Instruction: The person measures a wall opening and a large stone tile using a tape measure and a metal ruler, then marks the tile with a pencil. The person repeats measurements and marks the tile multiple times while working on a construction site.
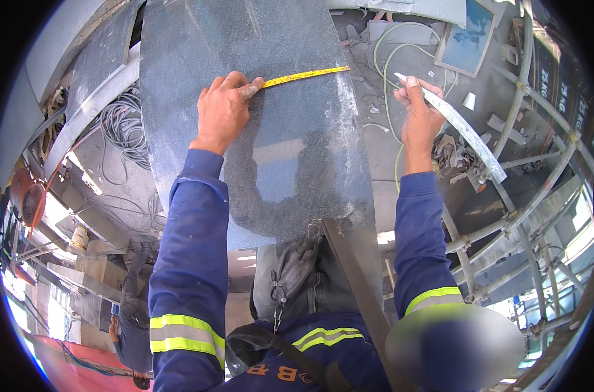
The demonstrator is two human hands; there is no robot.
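A large dark grey sheet or slab [186, 39] with a dull sheen and pale scuffs lies in front of me. Its right border shows a whitish, dusty streak. A yellow tape measure [303, 76] stretches across it, its far end at the right edge. My left hand [225, 104] is closed on the tape's left end, resting on the slab; any case is hidden under the fingers. Beyond the right edge, my right hand [419, 111] pinches a long, pale, slightly curved strip [470, 134]. The strip's narrow tip points left, and its wide end slopes down to the right.
Left of the slab lies a coil of grey cable [124, 127]. A pale green hose [385, 49] loops over the rubble-strewn floor at right, near a blue-faced framed panel [468, 38]. Metal scaffold tubes [535, 215] rise at far right. Another person [133, 320] is at lower left.
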